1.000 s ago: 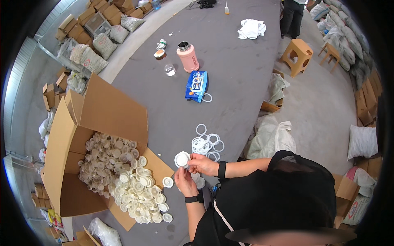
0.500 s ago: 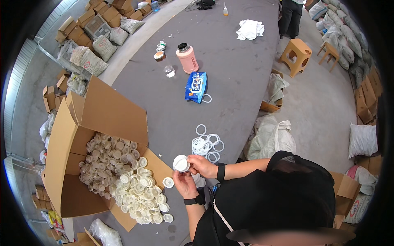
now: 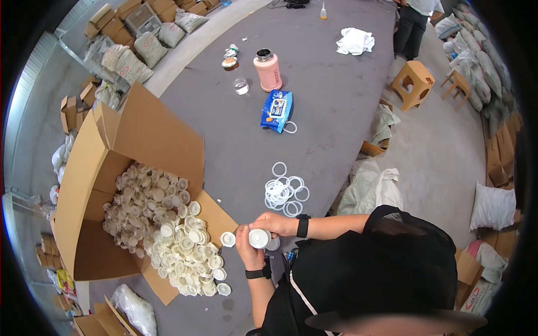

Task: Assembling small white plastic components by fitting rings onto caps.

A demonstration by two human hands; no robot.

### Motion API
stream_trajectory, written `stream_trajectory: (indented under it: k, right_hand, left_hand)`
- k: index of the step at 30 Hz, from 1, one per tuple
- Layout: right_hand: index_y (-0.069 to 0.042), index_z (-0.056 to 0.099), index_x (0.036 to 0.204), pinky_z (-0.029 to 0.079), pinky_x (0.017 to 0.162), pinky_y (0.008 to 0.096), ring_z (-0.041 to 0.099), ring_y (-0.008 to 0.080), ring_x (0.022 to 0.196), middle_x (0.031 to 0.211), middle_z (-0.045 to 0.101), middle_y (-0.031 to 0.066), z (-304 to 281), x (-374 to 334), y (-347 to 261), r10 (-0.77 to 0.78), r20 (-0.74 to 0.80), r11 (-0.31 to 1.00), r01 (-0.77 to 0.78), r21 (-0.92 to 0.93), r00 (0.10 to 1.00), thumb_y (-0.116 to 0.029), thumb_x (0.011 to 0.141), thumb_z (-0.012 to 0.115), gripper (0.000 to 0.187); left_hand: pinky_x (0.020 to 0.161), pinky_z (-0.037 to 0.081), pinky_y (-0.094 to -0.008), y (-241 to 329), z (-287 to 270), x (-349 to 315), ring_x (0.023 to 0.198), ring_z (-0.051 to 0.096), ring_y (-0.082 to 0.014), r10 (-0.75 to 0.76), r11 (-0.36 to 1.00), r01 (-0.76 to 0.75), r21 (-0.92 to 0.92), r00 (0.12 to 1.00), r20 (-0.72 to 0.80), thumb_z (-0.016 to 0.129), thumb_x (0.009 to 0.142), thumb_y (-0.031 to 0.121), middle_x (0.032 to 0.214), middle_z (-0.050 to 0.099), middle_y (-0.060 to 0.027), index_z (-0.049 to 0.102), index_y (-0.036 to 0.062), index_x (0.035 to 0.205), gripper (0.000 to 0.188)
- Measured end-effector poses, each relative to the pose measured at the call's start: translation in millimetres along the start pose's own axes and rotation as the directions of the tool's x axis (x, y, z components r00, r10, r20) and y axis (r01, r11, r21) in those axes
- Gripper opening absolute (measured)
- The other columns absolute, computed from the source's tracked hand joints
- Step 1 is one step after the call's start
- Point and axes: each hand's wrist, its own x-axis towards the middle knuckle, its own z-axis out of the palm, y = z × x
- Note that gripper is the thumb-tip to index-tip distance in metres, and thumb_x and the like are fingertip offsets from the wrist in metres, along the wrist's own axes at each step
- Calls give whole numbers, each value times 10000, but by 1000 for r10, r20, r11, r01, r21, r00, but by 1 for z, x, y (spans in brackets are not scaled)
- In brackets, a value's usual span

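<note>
Between my hands is a round white plastic cap (image 3: 259, 238), its flat disc facing up. My left hand (image 3: 247, 250) closes on its left side, and my right hand (image 3: 279, 224) grips its far edge with bent fingers. Another pale round piece, partly hidden, shows just right of the cap. One loose white cap (image 3: 227, 239) lies on the table to the left of my left hand. A large heap of white caps (image 3: 188, 255) spills from a tipped cardboard box (image 3: 84, 207) onto its flap and the table. Beyond my right hand is a loose pile of thin white rings (image 3: 278, 193).
A blue wipes pack (image 3: 277, 111) touches a single ring. Behind it stand a pink bottle (image 3: 268, 71) and a clear jar (image 3: 235, 77). A white cloth (image 3: 355, 41) lies farther off. Someone in dark trousers (image 3: 411, 31) stands at the far right beyond a stool (image 3: 413, 84).
The cap has moved slightly right and toward me, and now shows its flat disc more squarely. My right hand has shifted a little along its far side. The whole view has turned slightly.
</note>
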Motion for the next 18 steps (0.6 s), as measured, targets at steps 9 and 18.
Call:
stream_trajectory:
  k: [9, 18]
  right_hand:
    - [-1, 550, 905, 429, 481, 221, 564, 122, 603, 753, 567, 55, -18, 27, 62, 164, -118, 919, -195, -342, 979, -281, 790, 510, 305]
    - [-15, 531, 982, 444, 519, 223, 561, 125, 648, 863, 566, 71, -27, 28, 59, 258, -184, 932, -294, -211, 949, -257, 798, 503, 306]
  left_hand:
    - [698, 414, -302, -30, -143, 19, 763, 504, -183, 519, 566, -105, 818, 816, -255, 561, 769, 135, 852, 525, -89, 546, -16, 876, 186]
    - [696, 387, -386, 6, -171, 30, 792, 476, -292, 660, -159, 250, 955, 747, -86, 617, 639, 103, 761, 489, -121, 559, -3, 730, 152]
